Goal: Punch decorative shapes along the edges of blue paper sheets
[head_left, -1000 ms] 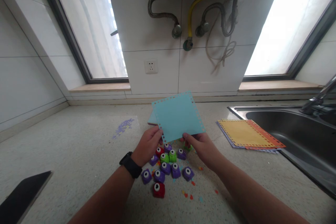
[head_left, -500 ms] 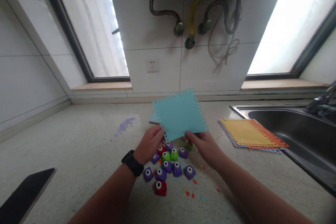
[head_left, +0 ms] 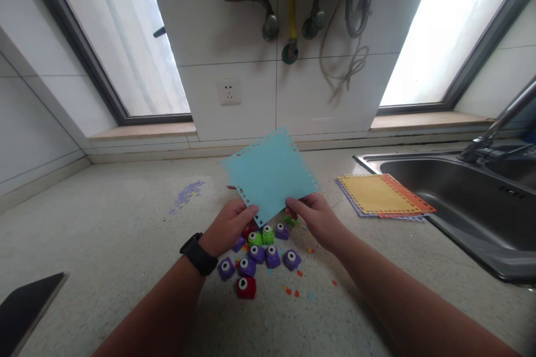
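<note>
A light blue sheet of paper [head_left: 272, 173] is held up above the counter, tilted, with small punched shapes along its left, upper and right edges. My left hand [head_left: 230, 226] pinches its lower left edge near the bottom corner. On the lower right edge, the thumb and fingers of my right hand [head_left: 314, 215] grip the same sheet. Below the paper lie several small craft punches: purple ones [head_left: 272, 256], green ones [head_left: 268, 234] and a red one [head_left: 246, 287] nearest me. Some of the punches are partly hidden behind the sheet and my hands.
Right of my hands lies a stack of yellow [head_left: 374, 195] and orange [head_left: 412, 201] punched sheets beside a steel sink [head_left: 419, 164]. Purple and yellow paper bits [head_left: 187, 195] are heaped at left. Orange scraps [head_left: 297, 293] dot the counter. A black flat object [head_left: 29, 307] sits front left.
The blue sheet has turned counterclockwise, its lower corner dipping while both hands keep hold. The whole view has shifted, so the surroundings appear further left and higher.
</note>
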Available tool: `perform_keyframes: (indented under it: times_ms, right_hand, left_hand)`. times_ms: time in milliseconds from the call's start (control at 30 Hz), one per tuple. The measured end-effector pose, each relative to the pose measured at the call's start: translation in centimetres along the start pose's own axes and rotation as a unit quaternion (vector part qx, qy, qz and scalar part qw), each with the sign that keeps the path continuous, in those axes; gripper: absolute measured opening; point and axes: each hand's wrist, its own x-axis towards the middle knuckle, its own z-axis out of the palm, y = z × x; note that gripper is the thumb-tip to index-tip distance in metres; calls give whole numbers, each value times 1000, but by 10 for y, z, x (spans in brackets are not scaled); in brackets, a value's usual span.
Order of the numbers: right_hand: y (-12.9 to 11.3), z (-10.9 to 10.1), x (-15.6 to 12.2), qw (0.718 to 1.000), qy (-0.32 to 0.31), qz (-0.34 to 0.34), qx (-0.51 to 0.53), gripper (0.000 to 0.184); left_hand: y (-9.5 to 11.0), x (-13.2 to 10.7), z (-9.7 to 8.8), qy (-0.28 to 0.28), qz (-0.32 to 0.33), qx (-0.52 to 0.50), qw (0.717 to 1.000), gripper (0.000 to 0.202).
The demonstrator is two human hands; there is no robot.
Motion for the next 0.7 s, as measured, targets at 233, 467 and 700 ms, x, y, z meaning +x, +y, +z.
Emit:
perform_keyframes:
  times_ms: [233, 467, 700]
  right_hand:
    - [-1, 0, 1, 1000, 1, -6, -3, 32]
    - [0, -18, 10, 985, 109, -36, -127, 28]
    - [0, -26, 6, 869, -30, -30, -494, 22]
  left_hand:
    - [4, -1, 1, -26, -50, 42, 998, 46]
    - [2, 1, 0, 9, -57, 71, 996, 52]
    - [-2, 4, 0, 13, -65, 35, 997, 59]
